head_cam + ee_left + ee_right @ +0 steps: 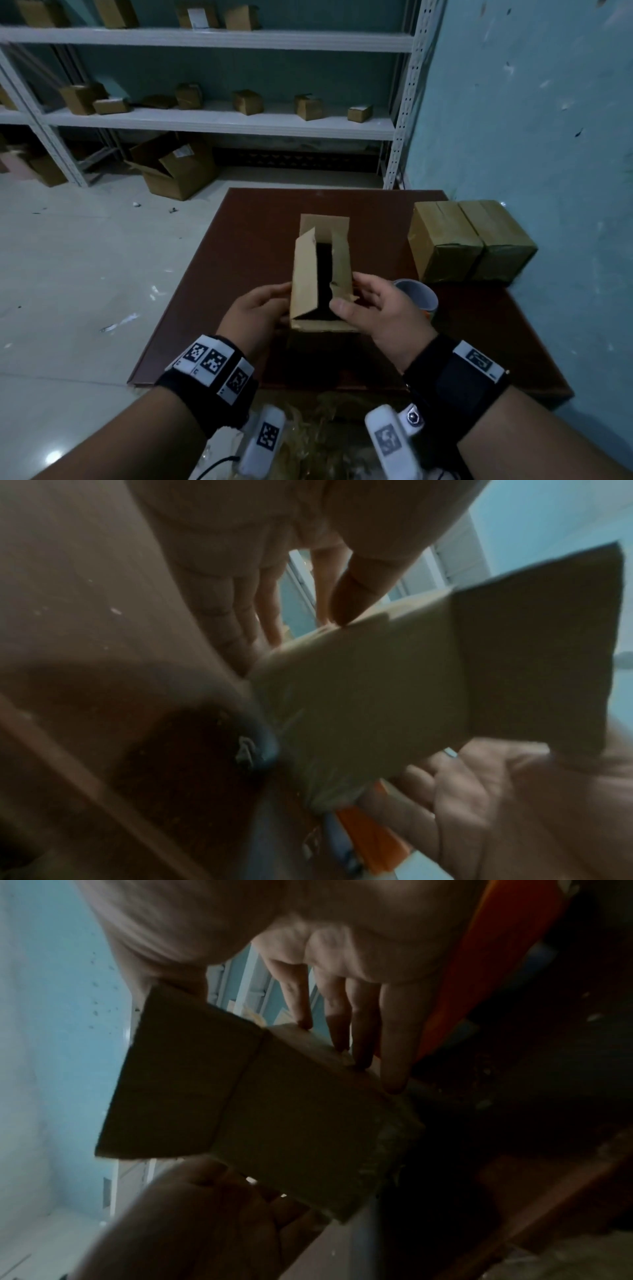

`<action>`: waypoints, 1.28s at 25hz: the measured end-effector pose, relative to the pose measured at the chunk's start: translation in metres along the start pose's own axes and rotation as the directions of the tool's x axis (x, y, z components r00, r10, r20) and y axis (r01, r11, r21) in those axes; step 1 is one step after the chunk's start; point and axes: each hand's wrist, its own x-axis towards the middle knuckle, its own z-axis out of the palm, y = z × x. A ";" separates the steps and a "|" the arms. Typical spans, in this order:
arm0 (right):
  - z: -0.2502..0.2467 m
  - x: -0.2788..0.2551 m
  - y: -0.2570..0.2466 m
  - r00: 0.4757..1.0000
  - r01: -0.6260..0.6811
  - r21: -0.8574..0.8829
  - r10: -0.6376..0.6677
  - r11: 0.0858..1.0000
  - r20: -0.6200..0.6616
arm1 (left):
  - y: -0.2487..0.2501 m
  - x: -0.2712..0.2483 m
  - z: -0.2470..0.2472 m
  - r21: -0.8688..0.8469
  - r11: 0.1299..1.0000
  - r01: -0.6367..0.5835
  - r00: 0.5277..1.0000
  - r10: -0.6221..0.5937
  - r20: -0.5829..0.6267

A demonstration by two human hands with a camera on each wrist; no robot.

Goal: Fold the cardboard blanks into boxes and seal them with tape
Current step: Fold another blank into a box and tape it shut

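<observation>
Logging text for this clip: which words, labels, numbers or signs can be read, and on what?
None can be read.
White labels on shelf box and floor box: too small and blurred.
Wristband markers: black-and-white code patterns, no words.
Held box: no print visible.

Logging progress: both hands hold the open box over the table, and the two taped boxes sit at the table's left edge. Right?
Not quite: the head view shows the two taped boxes at the table's right edge. Both hands, left and right, do hold the open box.
</observation>
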 end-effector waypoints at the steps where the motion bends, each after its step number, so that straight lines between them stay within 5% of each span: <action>1: 0.000 -0.001 0.000 1.000 0.004 -0.059 -0.003 0.998 0.024 | 0.002 -0.003 0.001 0.010 1.000 0.021 1.000 -0.020 -0.014; 7: 0.004 -0.013 -0.009 0.994 0.074 -0.268 -0.051 0.960 0.092 | 0.004 -0.014 0.005 0.301 0.951 -0.075 0.997 0.073 0.018; 14: 0.001 -0.017 -0.011 0.953 0.249 -0.472 -0.302 0.846 -0.039 | 0.020 -0.007 -0.007 0.074 0.993 -0.095 0.995 0.093 0.019; 17: 0.005 -0.016 -0.011 0.922 0.293 -0.591 -0.386 0.751 -0.034 | 0.024 -0.003 -0.012 0.032 0.972 -0.232 0.972 0.230 0.055; 22: 0.004 -0.014 -0.008 0.929 0.275 -0.602 -0.369 0.750 -0.035 | 0.020 0.004 -0.018 0.171 0.896 -0.410 0.911 0.409 0.040; 24: 0.002 -0.012 -0.006 0.929 0.265 -0.600 -0.368 0.755 -0.052 | 0.019 0.006 -0.020 0.380 0.790 -0.480 0.868 0.490 0.079; 28: -0.002 -0.005 0.004 0.933 0.200 -0.396 -0.297 0.896 -0.201 | 0.020 0.012 -0.029 0.729 0.391 -0.561 0.772 0.564 0.292; 32: 0.006 -0.005 0.003 0.920 0.114 -0.209 -0.183 0.971 -0.348 | 0.018 0.016 -0.034 0.762 0.345 -0.548 0.786 0.525 0.327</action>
